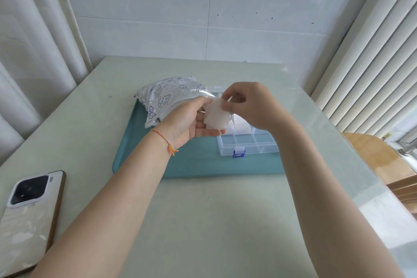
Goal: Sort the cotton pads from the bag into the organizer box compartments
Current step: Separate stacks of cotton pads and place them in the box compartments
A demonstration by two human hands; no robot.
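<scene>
Head view. The left hand (191,123), palm up, cradles a small stack of white square cotton pads (215,115), thumb curled over the stack's upper edge so that it forms a steady platform. The right hand (250,106) pinches the top of the stack between thumb and fingertips, apparently to peel off one pad or a few; how many are taken cannot be told. Both hands are held directly above the clear plastic organizer box with a blue latch (248,144), presumably so a separated pad need travel only a short way down. Its near compartments look empty; white pads seem to fill one further back, partly hidden by the hands. The printed, crinkled plastic bag (167,97) lies just left of the box, both on a teal tray (191,165). A phone in a pale marbled case (29,214) rests well apart on the pale green table (225,221).
</scene>
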